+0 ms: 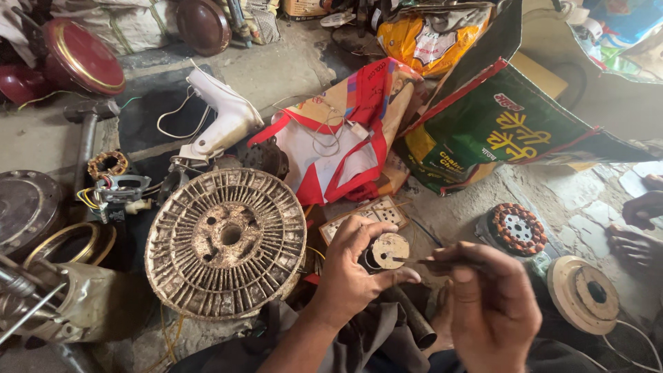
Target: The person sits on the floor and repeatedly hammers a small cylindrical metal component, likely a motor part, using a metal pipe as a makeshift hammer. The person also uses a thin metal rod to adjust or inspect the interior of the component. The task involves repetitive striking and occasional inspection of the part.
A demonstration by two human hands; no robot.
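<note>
- While the left hand (352,266) closes its grip round a small round disc-shaped part (389,250), thumb below and fingers curled over the top, the part is held up just above the lap, its pale face turned to the right hand.
- Right hand (483,304): its grip is pinched shut on a thin dark tool (431,262), whose tip reaches toward the edge of the disc; whether the tip touches cannot be told.
- As a judgement, the step in hand looks like working at the face of the small part with the tool, which calls for a steady left grip and a fine, well-aimed point from the right.
- Left of the left grip, close by, a large ribbed round fan casing (226,242) lies flat on the floor (290,69).
- Beyond the grip, a red-and-white cloth bag (338,148) lies slumped, a thin wire across it; its inside is hidden.
- Beyond and right of the grips, a green printed sack (497,128) stands open, its contents out of view.
- Right of the right grip, a copper-wound stator (516,229) and a tan round rotor cover (583,293) rest on the floor.
- Far right, another person's hand (639,207) shows at the edge.
</note>
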